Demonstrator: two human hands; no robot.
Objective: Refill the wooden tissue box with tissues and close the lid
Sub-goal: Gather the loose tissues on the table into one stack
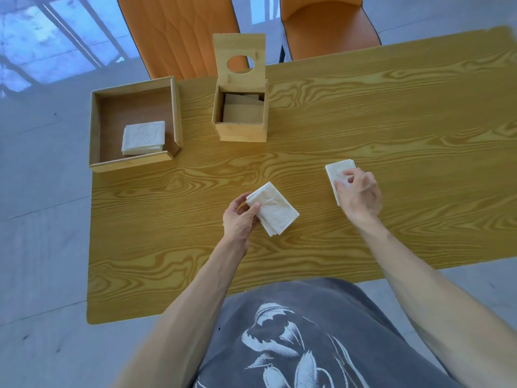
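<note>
The wooden tissue box (pixel 240 133) stands at the table's far middle, its lid (pixel 239 44) with a round hole swung upright. Inside it lie folded tissues in shadow. My left hand (pixel 240 218) pinches a folded stack of white tissues (pixel 275 210) just above the table's middle. My right hand (pixel 359 191) rests on a second folded tissue (pixel 337 169) lying on the table to the right, fingers curled over its near part. A third stack of white tissues (pixel 143 137) sits in an open wooden tray (pixel 96 130) at the far left.
The tray overhangs the left edge of the wood-grain table (pixel 391 121). Two orange chairs (pixel 181 32) stand beyond the far edge. Grey floor surrounds the table.
</note>
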